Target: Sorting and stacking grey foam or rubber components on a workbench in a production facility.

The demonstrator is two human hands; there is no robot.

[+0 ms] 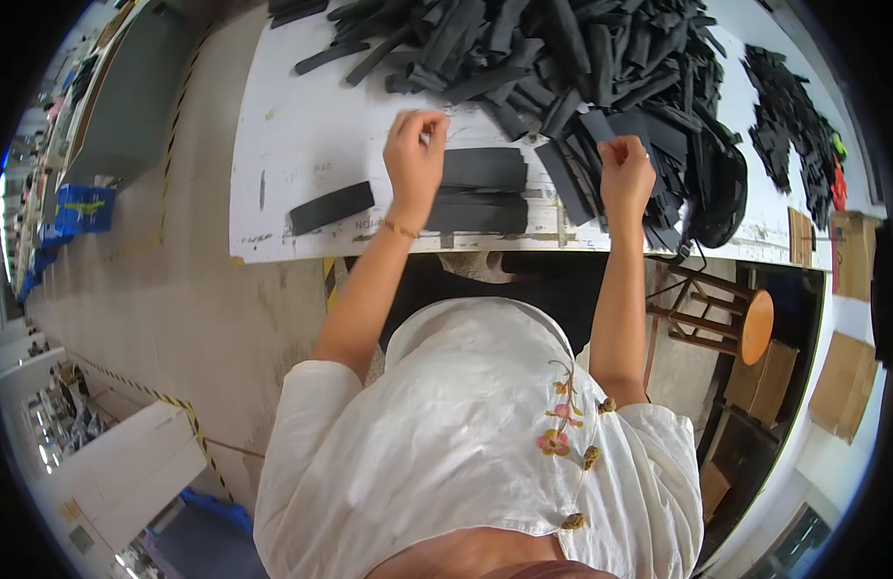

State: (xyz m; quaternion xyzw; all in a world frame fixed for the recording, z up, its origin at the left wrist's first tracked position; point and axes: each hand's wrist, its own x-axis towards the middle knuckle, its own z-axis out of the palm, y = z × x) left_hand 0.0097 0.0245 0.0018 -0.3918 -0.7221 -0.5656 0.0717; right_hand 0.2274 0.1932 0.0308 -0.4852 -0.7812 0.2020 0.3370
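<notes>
My left hand is over the white table with its fingers curled toward the thumb. Nothing shows in its grip. Just to its right lie two flat stacks of dark grey strips, a far stack and a near stack. To its left a single dark strip lies at a slant. My right hand pinches a dark grey strip that sticks out beyond the fingertips. Under and beside this hand, more flat strips lie spread out. The strips' exact material is hard to tell.
A big heap of rolled dark strips covers the far side of the white table. A black bag sits right of my right hand. Another dark pile lies farther right. A wooden stool stands below the table's right edge.
</notes>
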